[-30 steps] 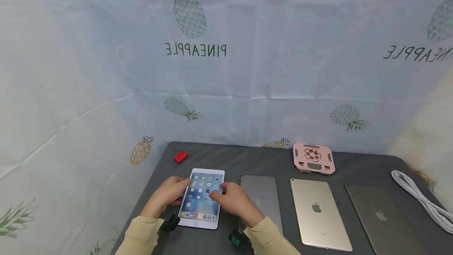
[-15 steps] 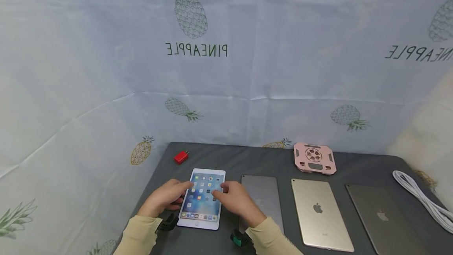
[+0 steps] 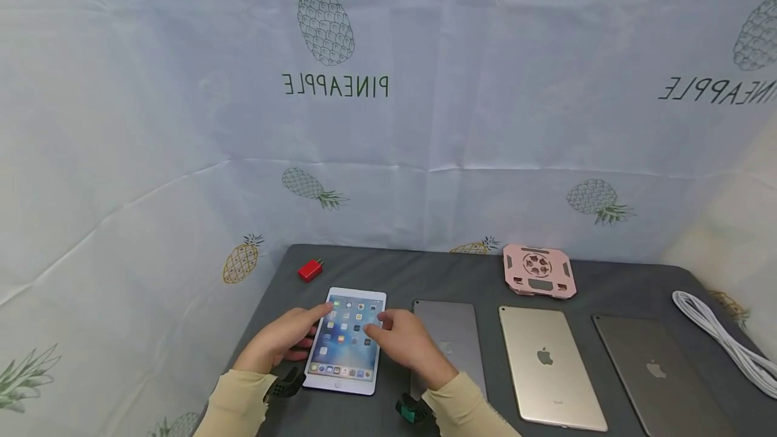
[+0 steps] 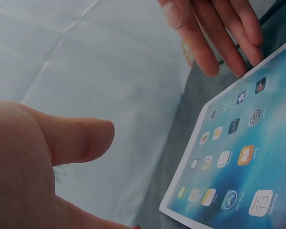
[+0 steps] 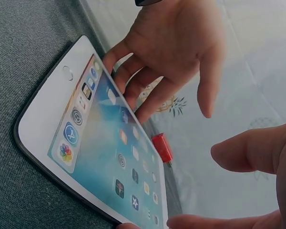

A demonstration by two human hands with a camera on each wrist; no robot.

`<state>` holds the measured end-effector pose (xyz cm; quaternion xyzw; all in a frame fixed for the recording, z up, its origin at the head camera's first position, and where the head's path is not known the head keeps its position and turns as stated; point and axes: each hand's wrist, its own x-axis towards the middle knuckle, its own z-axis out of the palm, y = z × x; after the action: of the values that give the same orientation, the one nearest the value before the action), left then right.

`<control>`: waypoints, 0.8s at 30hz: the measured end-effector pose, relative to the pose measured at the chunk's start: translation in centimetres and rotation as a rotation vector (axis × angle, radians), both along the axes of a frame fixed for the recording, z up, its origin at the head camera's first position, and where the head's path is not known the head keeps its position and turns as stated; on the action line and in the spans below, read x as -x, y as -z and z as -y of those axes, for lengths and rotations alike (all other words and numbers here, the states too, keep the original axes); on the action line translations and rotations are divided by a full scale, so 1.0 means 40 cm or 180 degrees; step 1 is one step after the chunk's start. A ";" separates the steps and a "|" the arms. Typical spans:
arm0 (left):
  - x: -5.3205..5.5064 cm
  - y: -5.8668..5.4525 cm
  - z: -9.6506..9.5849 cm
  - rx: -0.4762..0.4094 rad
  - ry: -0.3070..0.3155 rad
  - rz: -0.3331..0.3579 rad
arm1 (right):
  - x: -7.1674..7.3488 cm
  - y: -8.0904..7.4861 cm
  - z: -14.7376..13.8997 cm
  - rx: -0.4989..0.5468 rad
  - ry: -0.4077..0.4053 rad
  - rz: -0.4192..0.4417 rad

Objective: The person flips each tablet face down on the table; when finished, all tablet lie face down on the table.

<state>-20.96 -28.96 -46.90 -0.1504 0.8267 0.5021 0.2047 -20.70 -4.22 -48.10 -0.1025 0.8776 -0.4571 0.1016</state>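
Observation:
A white tablet (image 3: 342, 349) lies screen up on the cloth, its display lit with rows of app icons and a round home button at the near end. At its left long edge is my left hand (image 3: 276, 339), fingers loosely extended beside the edge and thumb raised over the screen. My right hand (image 3: 409, 344) is at the opposite long edge, with its thumb also held above the glass. In the right wrist view the left fingers (image 5: 145, 86) meet the tablet's side, the thumb well apart from them. Right fingertips (image 4: 245, 64) line its other edge in the left wrist view.
Right of the tablet lie a grey tablet (image 3: 446, 326), a gold one (image 3: 549, 369) and a dark one (image 3: 655, 363), backs up. A red charger plug (image 3: 311, 270), a pink slotted stand (image 3: 539, 272) and a coiled white cable (image 3: 722, 336) sit farther out. Pineapple-print curtain (image 3: 388, 127) hangs behind.
My left thumb has straightened and shifted slightly toward the tablet's far end. The right hand and the tablet have hardly moved.

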 end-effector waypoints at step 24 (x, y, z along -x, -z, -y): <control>-0.021 -0.077 -0.018 -0.0739 -0.0025 -0.0470 | 0.007 -0.003 -0.007 0.0073 -0.0011 0.0207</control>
<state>-20.12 -28.25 -43.81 -0.0915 0.7752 0.6049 0.1573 -20.97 -3.95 -47.96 -0.0903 0.8684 -0.4700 0.1297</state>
